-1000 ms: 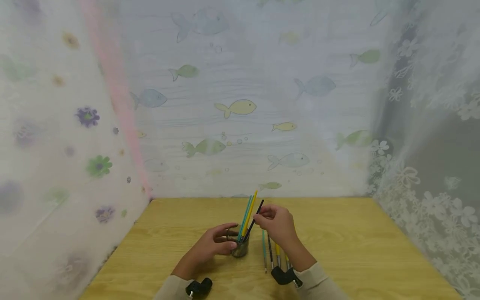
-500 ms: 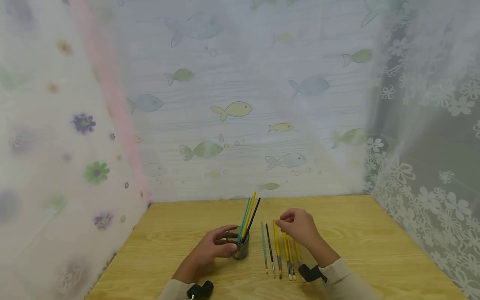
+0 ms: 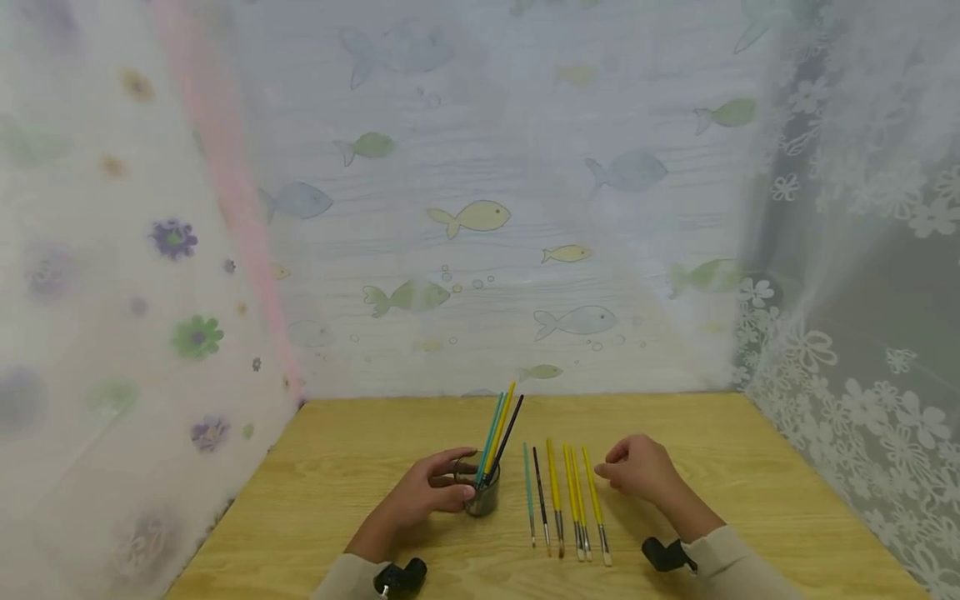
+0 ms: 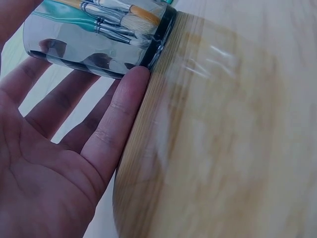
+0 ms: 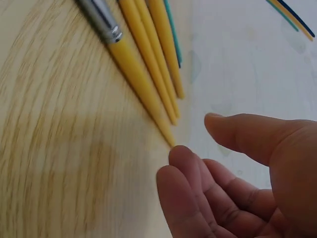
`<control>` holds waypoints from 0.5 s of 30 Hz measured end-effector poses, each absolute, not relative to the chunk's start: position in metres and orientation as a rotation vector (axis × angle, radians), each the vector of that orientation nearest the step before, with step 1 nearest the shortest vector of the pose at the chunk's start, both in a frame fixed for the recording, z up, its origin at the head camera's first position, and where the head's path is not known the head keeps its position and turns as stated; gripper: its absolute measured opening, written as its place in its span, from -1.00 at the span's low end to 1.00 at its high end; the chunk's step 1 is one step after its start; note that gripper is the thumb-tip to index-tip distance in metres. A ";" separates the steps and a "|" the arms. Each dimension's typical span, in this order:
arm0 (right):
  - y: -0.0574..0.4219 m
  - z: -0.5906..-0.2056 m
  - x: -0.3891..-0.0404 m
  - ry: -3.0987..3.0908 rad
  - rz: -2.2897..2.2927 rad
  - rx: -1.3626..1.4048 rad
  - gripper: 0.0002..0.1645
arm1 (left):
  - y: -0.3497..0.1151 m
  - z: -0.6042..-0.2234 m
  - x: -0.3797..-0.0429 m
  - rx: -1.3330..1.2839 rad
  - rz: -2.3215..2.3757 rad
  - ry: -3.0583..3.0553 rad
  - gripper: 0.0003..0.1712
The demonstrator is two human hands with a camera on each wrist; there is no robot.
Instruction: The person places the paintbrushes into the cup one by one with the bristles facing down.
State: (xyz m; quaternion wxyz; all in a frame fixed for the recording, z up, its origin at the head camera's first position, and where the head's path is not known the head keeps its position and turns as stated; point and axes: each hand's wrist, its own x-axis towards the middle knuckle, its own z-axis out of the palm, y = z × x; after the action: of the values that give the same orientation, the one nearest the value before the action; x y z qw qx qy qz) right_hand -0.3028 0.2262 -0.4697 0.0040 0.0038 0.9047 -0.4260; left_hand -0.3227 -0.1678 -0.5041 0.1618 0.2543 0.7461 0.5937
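A dark-tinted glass cup stands on the table, with my left hand holding it between thumb and fingers. Several paintbrushes, teal, yellow and dark-handled, lean in it; their bristles point down at its base in the left wrist view. To the cup's right lies a row of several paintbrushes, bristles toward me. My right hand hovers beside the outermost yellow paintbrush. In the right wrist view its thumb and fingers are apart with nothing between them, fingertips close to that brush's handle end.
The row on the wooden table also includes a teal paintbrush, a dark one and more yellow ones. Behind stands a fish-patterned curtain; flowered sheets hang at both sides.
My right hand has let go of the dark paintbrush, now leaning in the cup, and moved right past the row, uncovering it. The left hand stays at the cup.
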 end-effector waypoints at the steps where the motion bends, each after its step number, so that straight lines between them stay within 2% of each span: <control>1: 0.228 -0.471 -0.303 2.836 -1.309 0.019 -0.71 | -0.168 -0.504 -0.323 0.723 1.695 2.127 -0.29; 4: 0.229 -0.474 -0.303 2.849 -1.220 0.023 -0.75 | -0.169 -0.505 -0.323 0.715 1.693 2.127 -0.27; 11: 0.222 -0.481 -0.304 2.833 -1.207 -0.019 -0.80 | -0.169 -0.504 -0.322 0.706 1.697 2.130 -0.35; 15: 0.217 -0.483 -0.304 2.828 -1.207 -0.074 -0.77 | -0.168 -0.504 -0.323 0.717 1.696 2.123 -0.35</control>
State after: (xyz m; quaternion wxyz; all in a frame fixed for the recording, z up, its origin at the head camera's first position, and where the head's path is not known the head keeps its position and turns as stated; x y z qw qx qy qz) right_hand -0.3041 0.2174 -0.4827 0.0329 -0.0241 0.9189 -0.3923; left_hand -0.3231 -0.1681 -0.5037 0.1650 0.2516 0.7451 0.5953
